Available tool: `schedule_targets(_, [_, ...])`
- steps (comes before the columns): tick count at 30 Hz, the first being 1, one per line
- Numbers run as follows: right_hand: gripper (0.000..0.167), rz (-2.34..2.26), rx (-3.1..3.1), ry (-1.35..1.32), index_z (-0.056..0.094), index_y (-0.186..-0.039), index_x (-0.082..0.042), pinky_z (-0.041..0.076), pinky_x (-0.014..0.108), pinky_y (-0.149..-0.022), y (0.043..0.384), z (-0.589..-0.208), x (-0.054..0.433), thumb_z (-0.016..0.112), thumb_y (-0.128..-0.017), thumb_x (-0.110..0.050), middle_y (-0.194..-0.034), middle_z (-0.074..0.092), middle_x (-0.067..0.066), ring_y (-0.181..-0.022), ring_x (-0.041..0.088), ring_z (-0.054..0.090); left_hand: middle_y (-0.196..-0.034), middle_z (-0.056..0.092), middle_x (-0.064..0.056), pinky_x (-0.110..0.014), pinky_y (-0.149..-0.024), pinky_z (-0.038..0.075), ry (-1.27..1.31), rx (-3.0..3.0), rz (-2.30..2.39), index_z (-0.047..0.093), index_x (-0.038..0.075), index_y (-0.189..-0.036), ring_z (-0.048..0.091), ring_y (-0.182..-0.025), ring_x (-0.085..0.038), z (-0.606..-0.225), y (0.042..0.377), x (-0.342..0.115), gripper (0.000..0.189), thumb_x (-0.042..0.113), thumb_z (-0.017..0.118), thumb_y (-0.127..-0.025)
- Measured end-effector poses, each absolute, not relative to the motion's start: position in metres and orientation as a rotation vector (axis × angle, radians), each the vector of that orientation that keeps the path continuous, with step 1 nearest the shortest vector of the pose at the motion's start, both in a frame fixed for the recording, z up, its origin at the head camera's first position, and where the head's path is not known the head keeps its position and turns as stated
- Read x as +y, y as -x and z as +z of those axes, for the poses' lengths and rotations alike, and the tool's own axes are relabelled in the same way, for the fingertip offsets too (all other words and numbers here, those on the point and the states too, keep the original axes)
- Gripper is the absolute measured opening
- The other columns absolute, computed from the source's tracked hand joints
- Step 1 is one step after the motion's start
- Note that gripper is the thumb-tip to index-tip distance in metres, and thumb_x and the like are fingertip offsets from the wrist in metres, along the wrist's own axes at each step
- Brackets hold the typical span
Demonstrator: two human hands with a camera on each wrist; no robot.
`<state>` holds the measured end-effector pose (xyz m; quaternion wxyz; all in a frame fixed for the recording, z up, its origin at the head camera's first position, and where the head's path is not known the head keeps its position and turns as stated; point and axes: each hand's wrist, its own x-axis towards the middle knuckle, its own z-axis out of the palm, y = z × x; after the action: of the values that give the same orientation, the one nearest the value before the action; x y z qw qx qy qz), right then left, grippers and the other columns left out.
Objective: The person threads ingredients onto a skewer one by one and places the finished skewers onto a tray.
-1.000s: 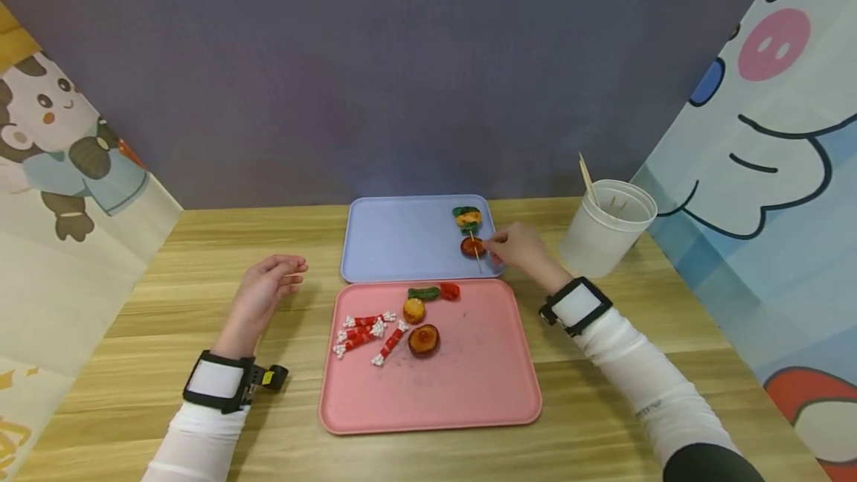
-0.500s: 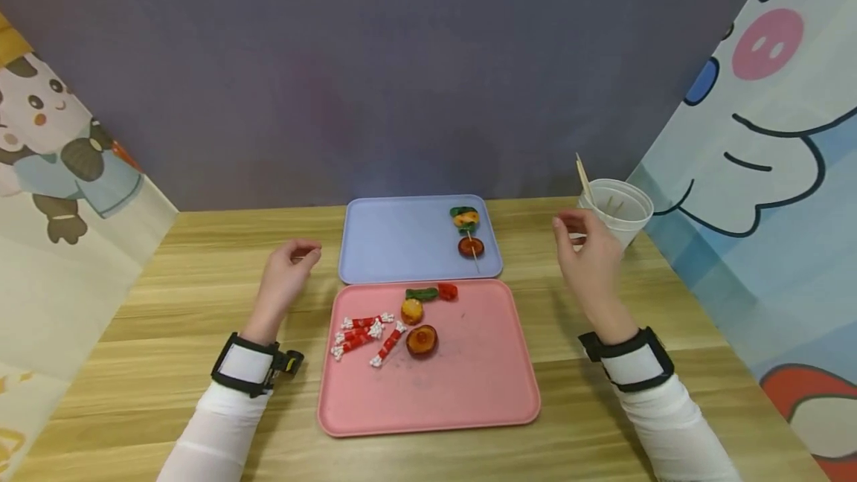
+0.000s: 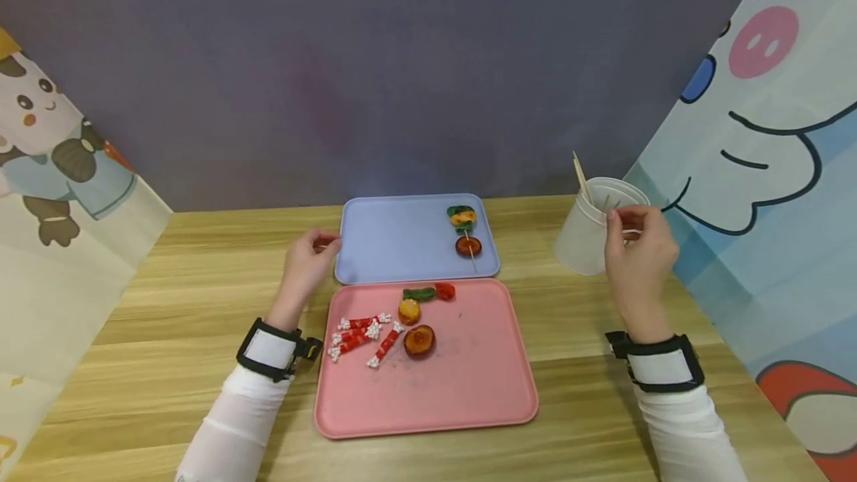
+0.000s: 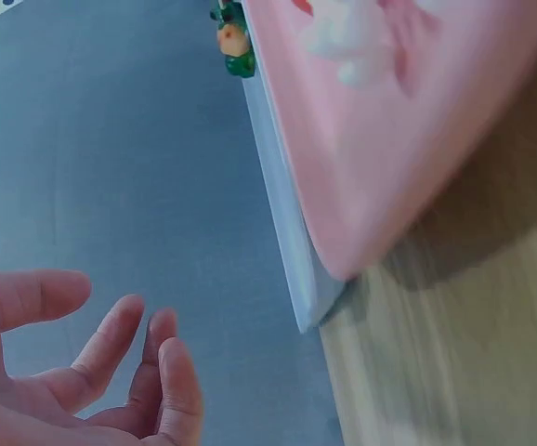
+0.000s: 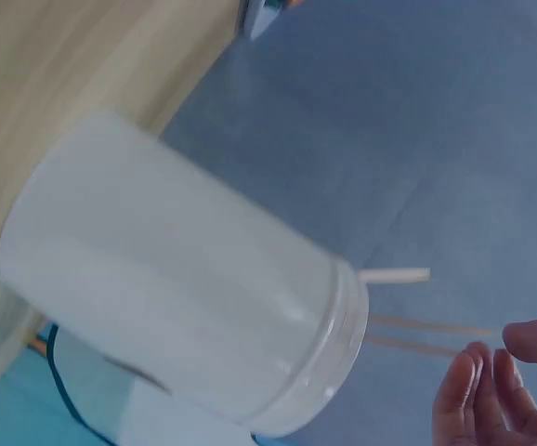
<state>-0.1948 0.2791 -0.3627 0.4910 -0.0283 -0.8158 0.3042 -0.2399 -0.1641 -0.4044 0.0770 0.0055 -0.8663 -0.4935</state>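
Beside the left edge of the blue tray, my left hand hovers with loosely bent fingers and holds nothing; its thumb stands apart from the fingers in the left wrist view. My right hand is at the rim of a white plastic bucket. In the right wrist view, thin wooden sticks rise from the bucket towards the right thumb and fingertips, which remain slightly apart. A skewer with green and yellow toy food pieces and a brown mushroom-like disc lies at the blue tray's right side.
Nearer stands a pink tray. It holds several red-and-white toy pieces, a yellow round piece, a brown disc, a green piece and a red piece. A grey wall rises behind.
My right hand has left the skewer on the blue tray and moved right to the bucket of sticks. My left hand has shifted right and away from me, towards the blue tray.
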Motion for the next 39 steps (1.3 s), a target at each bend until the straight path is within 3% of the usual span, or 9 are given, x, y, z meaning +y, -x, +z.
schedule_targets(9, [0.028,0.731,-2.019,0.092,0.065,-0.107,0.002,0.035,-0.001,-0.072,0.199,-0.357,0.291,0.067,-0.088,-0.018,-0.099,0.062,0.023,-0.092,0.032,0.061,-0.110,0.063,-0.021,-0.038,-0.083,0.048,0.025,-2.599,-1.496,0.063,-0.002,-0.110,0.060,-0.098,-0.031,-0.400,0.243,-0.150,0.025,0.015,0.057,-0.093])
schedule_targets(22, [0.022,0.695,-2.032,0.042,0.072,-0.096,0.002,0.030,-0.004,-0.071,0.211,-0.359,0.294,0.064,-0.090,-0.018,-0.089,0.066,0.021,-0.084,0.034,0.061,-0.109,0.063,-0.019,-0.038,-0.081,0.047,0.086,-2.587,-1.505,0.063,-0.001,-0.110,0.058,-0.097,-0.030,-0.394,0.245,-0.134,0.024,0.015,0.057,-0.093])
schedule_targets(39, [0.027,0.671,-1.993,0.057,0.073,-0.098,-0.001,0.031,-0.003,-0.073,0.198,-0.343,0.288,0.060,-0.094,-0.024,-0.092,0.067,0.020,-0.086,0.033,0.062,-0.112,0.062,-0.019,-0.043,-0.086,0.048,0.082,-2.629,-1.483,0.062,0.000,-0.112,0.057,-0.102,-0.031,-0.392,0.244,-0.137,0.027,0.019,0.055,-0.095])
